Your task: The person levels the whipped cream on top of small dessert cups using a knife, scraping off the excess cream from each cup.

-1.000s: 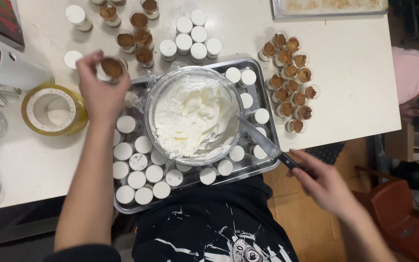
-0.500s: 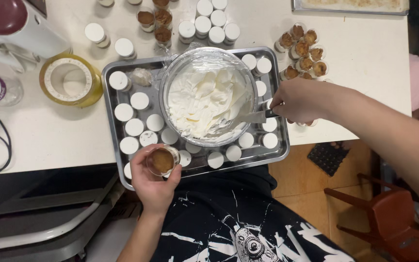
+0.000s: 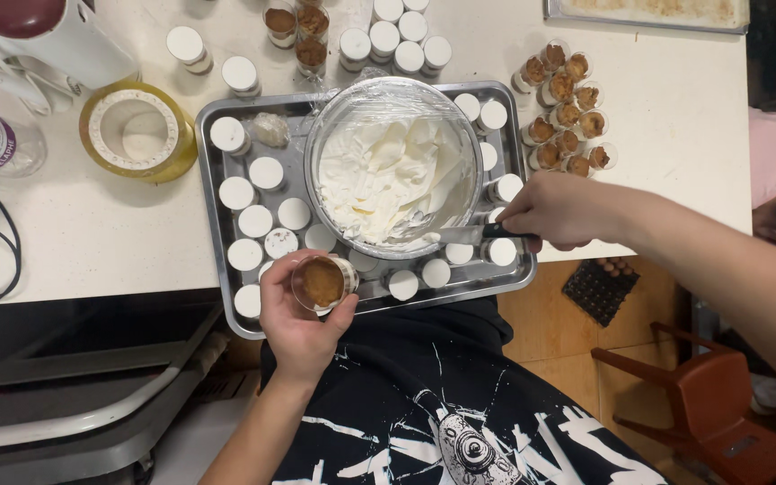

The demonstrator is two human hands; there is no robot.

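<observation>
Left hand (image 3: 294, 319) palm-up, clamped round brown-filled cup (image 3: 321, 281); right hand (image 3: 557, 211) gripping knife (image 3: 469, 235) in cream bowl (image 3: 394, 168).

Cream (image 3: 379, 180) in bowl (image 3: 316, 171) white; small cup (image 3: 320, 282) in left hand (image 3: 294, 323) brown-filled; tray (image 3: 217, 224) silver-grey, carrying white-topped cups (image 3: 254, 220); cluster of brown-topped cups (image 3: 566, 112) on white surface (image 3: 92, 233); tape roll (image 3: 136, 130) yellow; shirt (image 3: 460, 422) black with white print; chair (image 3: 720, 413) reddish-brown; knife handle (image 3: 500, 231) black.
</observation>
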